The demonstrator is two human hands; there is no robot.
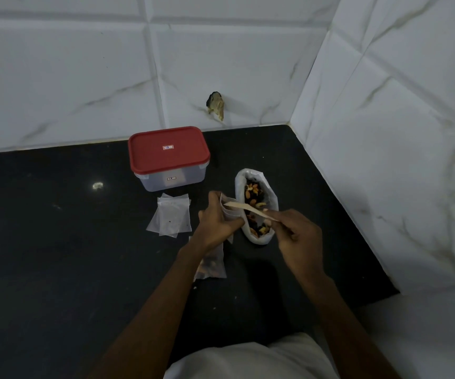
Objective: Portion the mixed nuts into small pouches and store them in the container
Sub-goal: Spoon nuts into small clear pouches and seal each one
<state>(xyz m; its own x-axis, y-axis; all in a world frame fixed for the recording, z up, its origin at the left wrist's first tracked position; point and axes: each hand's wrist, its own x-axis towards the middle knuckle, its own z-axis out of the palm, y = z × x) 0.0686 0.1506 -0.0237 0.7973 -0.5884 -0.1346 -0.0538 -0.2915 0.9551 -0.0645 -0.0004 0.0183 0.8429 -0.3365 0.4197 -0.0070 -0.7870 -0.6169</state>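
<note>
Left hand (215,222) pinches the pouch (230,212) open beside the nut bag (271,203) near the right edge of the worktop (56,242); right hand (294,236) grips the spoon (244,207), seemingly tipping in: narrow mouth, nuts (251,192) may scatter

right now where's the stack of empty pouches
Head view: empty pouches lie on the counter in front of the red-lidded container, left of the left hand.

Black counter (56,255); 2 white marble-veined tiled walls (62,67); chipped hole (216,105) in back wall.

Black counter (56,242) bears container (169,160), empty pouches (171,217), filled pouch (212,266), nut bag (273,207).
</note>
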